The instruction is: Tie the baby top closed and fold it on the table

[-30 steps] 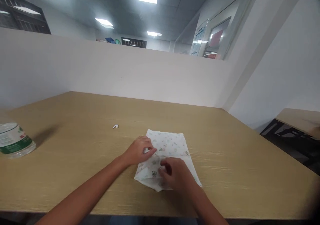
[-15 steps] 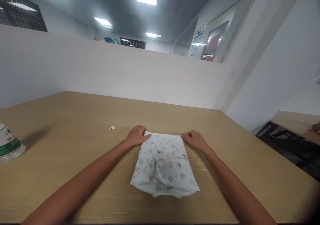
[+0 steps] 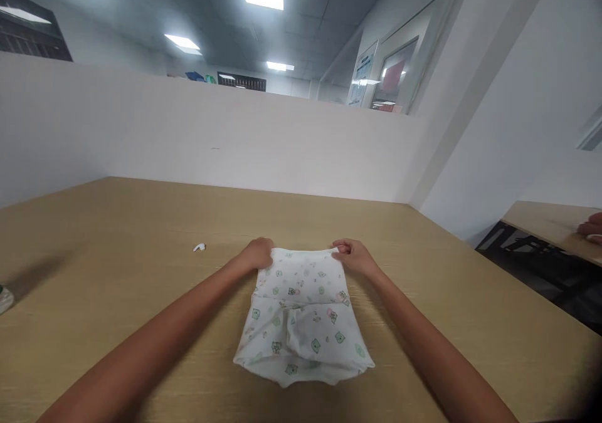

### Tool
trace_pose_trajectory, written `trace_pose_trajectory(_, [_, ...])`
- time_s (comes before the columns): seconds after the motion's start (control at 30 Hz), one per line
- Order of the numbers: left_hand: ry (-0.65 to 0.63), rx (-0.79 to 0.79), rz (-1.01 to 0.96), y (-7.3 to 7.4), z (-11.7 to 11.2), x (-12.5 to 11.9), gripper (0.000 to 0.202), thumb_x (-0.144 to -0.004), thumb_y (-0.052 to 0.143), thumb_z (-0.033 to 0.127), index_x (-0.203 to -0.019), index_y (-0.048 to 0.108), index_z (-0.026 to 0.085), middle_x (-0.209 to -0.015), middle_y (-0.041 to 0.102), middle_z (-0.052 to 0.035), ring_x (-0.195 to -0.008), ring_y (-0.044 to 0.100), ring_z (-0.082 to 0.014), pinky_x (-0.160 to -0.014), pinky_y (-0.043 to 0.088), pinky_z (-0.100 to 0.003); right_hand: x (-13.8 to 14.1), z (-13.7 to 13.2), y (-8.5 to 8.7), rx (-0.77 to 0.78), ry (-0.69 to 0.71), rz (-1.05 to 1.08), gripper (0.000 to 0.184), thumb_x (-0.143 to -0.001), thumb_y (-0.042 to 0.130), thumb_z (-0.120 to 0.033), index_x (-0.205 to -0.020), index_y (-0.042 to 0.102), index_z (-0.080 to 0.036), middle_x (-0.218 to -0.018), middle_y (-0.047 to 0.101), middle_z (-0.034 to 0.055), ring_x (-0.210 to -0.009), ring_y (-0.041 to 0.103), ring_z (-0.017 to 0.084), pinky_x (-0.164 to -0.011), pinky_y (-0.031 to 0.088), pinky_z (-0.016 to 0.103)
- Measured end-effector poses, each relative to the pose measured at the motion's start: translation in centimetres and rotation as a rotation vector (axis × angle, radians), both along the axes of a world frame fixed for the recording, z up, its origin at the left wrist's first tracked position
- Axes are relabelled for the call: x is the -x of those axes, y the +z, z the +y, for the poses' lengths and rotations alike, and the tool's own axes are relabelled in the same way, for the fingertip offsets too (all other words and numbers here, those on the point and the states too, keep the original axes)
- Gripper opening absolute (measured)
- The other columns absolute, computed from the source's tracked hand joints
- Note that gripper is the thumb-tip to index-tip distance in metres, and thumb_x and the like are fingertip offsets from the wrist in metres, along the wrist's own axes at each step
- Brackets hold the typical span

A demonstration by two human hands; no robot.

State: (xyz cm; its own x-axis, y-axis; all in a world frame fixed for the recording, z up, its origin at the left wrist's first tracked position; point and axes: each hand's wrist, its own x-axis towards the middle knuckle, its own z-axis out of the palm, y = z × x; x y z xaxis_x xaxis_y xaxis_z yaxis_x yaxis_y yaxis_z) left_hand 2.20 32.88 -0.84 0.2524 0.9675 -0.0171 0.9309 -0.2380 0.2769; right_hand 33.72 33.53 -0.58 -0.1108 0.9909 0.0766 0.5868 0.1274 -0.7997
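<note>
A white cloth (image 3: pixel 305 285) with small green and pink animal prints lies folded on the table, a crease across its middle and a raised wrinkle in its nearer half. Its near edge is wider and wavy. My left hand (image 3: pixel 258 254) is closed on the far left corner, its fingertips partly hidden behind the edge. At the far right corner, my right hand (image 3: pixel 353 255) pinches the cloth between thumb and fingers. The far edge runs nearly straight between both hands.
A white earbud (image 3: pixel 200 247) lies on the wooden table (image 3: pixel 155 222), left of the cloth. The base of a clear bottle (image 3: pixel 5 299) shows at the left edge. A white partition (image 3: pixel 263 141) borders the far side. Another person's hand (image 3: pixel 591 227) rests on a second table at right.
My right hand has gone from touching the far right corner to pinching it. My left thumb no longer lies across the cloth's top. The view has shifted slightly right.
</note>
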Motion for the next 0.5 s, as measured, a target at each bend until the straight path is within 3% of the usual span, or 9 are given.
trace_pose_trajectory(0.07, [-0.022, -0.049, -0.005, 1.1, -0.5, 0.0, 0.011, -0.067, 0.057, 0.005, -0.067, 0.058, 0.016, -0.081, 0.067, -0.0096, -0.077, 0.063, -0.0251, -0.067, 0.040, -0.031, -0.5, -0.8, 1.2, 0.013, 0.029, -0.003, 0.040, -0.073, 0.070, -0.024, -0.110, 0.073, -0.009, -0.080, 0.062, 0.0014, -0.072, 0.055, 0.011, -0.068, 0.041, 0.021])
trace_pose_trajectory(0.17, [-0.057, -0.174, -0.079, 3.1, -2.5, 0.4, 0.013, -0.076, 0.051, 0.007, -0.077, 0.057, 0.018, -0.092, 0.065, -0.0062, -0.088, 0.061, -0.0218, -0.072, 0.040, -0.030, -1.2, -3.1, 3.3, -0.018, 0.102, 0.010, 0.031, -0.079, 0.068, -0.032, -0.100, 0.076, -0.011, -0.081, 0.063, 0.0025, -0.075, 0.057, 0.013, -0.071, 0.041, 0.023])
trace_pose_trajectory(0.3, [-0.212, -0.360, -0.333, 4.5, -7.8, 1.7, 0.018, -0.082, 0.048, 0.007, -0.091, 0.058, 0.019, -0.096, 0.060, -0.0027, -0.091, 0.057, -0.0199, -0.080, 0.041, -0.031, -1.9, -8.0, 5.5, -0.188, 0.191, 0.014, 0.026, -0.088, 0.064, -0.039, -0.097, 0.072, -0.015, -0.090, 0.067, 0.0043, -0.081, 0.059, 0.015, -0.077, 0.044, 0.026])
trace_pose_trajectory(0.43, [-0.446, -0.290, -0.400, 3.0, -14.0, 3.3, 0.025, -0.084, 0.046, 0.002, -0.097, 0.056, 0.020, -0.102, 0.057, -0.0023, -0.096, 0.052, -0.0186, -0.084, 0.040, -0.032, -2.5, -13.9, 5.6, -0.302, 0.461, -0.102, 0.008, -0.091, 0.058, -0.020, -0.091, 0.066, -0.018, -0.096, 0.065, 0.0034, -0.091, 0.059, 0.015, -0.083, 0.045, 0.025])
trace_pose_trajectory(0.5, [-0.513, -0.251, -0.362, 1.4, -16.4, 3.7, 0.028, -0.083, 0.045, -0.001, -0.098, 0.055, 0.020, -0.103, 0.056, -0.0026, -0.097, 0.051, -0.0189, -0.085, 0.038, -0.032, -2.4, -16.5, 4.9, -0.244, 0.549, -0.179, 0.015, -0.087, 0.057, -0.010, -0.093, 0.065, -0.020, -0.102, 0.064, 0.0025, -0.097, 0.059, 0.015, -0.086, 0.046, 0.024])
